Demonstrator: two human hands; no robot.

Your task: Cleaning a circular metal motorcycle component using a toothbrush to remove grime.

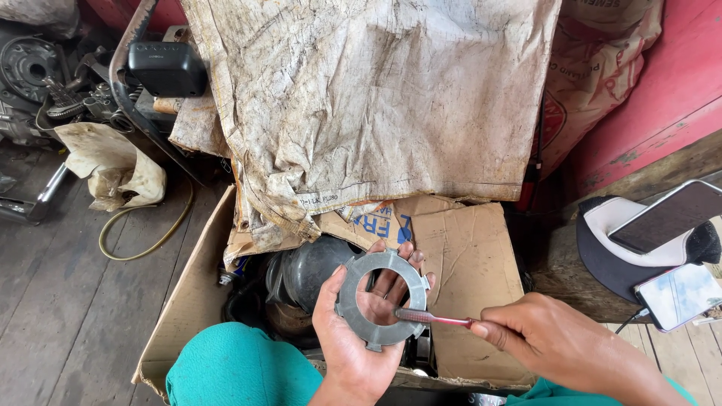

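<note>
My left hand (353,338) holds a flat grey metal ring plate (381,300) with small tabs on its outer edge, palm up, low in the middle of the head view. My right hand (553,342) grips a red-handled toothbrush (436,319) by its handle. The brush head rests on the ring's lower right rim. Both hands hover over an open cardboard box (459,263) that holds dark engine parts (304,271). My teal-clad knee (237,368) shows below the left hand.
A dirty woven sack (376,98) drapes over the box's far side. Engine parts (45,83) and a crumpled rag (120,169) lie on the wooden floor at left. At right, two phones (673,293) rest by a black and white cap (624,240) near a red wall.
</note>
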